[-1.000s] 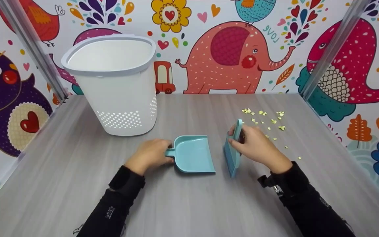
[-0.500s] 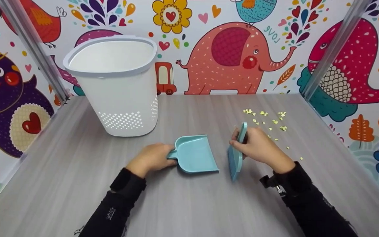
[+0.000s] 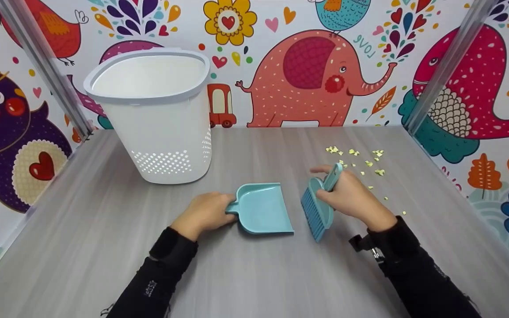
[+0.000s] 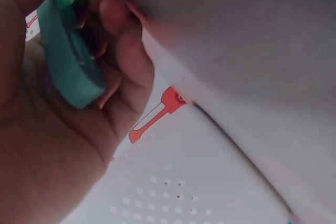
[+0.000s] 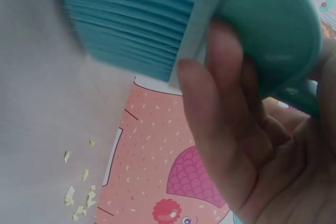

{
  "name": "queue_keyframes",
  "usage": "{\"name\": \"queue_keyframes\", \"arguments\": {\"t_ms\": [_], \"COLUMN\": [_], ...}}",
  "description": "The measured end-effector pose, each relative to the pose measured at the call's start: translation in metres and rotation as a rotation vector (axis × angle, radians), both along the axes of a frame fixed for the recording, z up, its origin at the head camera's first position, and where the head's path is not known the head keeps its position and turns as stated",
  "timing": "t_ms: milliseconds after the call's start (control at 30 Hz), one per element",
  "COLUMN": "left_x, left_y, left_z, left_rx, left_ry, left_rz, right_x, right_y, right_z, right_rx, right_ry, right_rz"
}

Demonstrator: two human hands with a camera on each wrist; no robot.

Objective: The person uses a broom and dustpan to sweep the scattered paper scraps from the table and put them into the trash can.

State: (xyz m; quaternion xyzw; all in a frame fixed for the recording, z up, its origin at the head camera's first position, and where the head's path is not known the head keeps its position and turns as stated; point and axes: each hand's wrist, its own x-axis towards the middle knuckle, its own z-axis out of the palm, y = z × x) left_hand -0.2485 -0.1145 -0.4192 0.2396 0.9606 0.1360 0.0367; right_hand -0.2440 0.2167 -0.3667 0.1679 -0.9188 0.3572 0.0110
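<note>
A light teal dustpan [image 3: 263, 208] lies on the table with its flat edge facing right. My left hand [image 3: 207, 211] grips its short handle, and in the left wrist view the fingers curl around that handle [image 4: 76, 72]. To the right of the pan, my right hand [image 3: 351, 194] holds a small teal hand brush [image 3: 318, 205], tilted, its bristles [image 5: 131, 19] pointing left and down. In the right wrist view the fingers lie against the brush's body. Small yellow paper scraps [image 3: 379, 172] are scattered on the table behind and to the right of the brush.
A tall white basket [image 3: 161, 128] with a grey rim stands at the back left. The grey wood-grain table [image 3: 254, 278] is bordered by walls printed with cartoon animals [image 3: 307, 88] and metal corner posts [image 3: 435, 66].
My right hand has turned the brush from nearly upright on edge to tilted, showing its bristles and back. The dustpan has slid slightly right with my left hand; the paper scraps stay put.
</note>
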Motion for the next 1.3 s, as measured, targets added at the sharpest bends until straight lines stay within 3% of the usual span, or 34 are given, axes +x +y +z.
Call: {"name": "queue_keyframes", "arguments": {"t_ms": [133, 367, 600, 800, 1100, 1300], "left_x": [0.000, -0.001, -0.001, -0.001, -0.002, -0.002], "left_y": [0.000, 0.000, 0.001, 0.001, 0.000, 0.001], "left_z": [-0.001, -0.001, -0.001, -0.001, -0.003, -0.003], "left_rx": [0.004, 0.000, -0.003, -0.001, -0.008, -0.004], "left_ry": [0.004, -0.006, -0.007, 0.002, -0.013, -0.022], "left_rz": [-0.010, -0.006, -0.008, -0.008, -0.015, -0.028], "right_x": [0.000, -0.002, -0.005, -0.007, -0.011, -0.010], "right_y": [0.003, 0.012, 0.026, 0.041, 0.081, 0.107], "right_z": [0.002, 0.011, 0.018, 0.027, 0.040, 0.049], "right_rx": [-0.002, -0.037, 0.001, 0.020, 0.163, 0.196], "right_ry": [0.017, -0.025, 0.056, 0.072, 0.193, 0.083], "right_rz": [-0.036, -0.105, -0.161, -0.209, -0.303, -0.344]}}
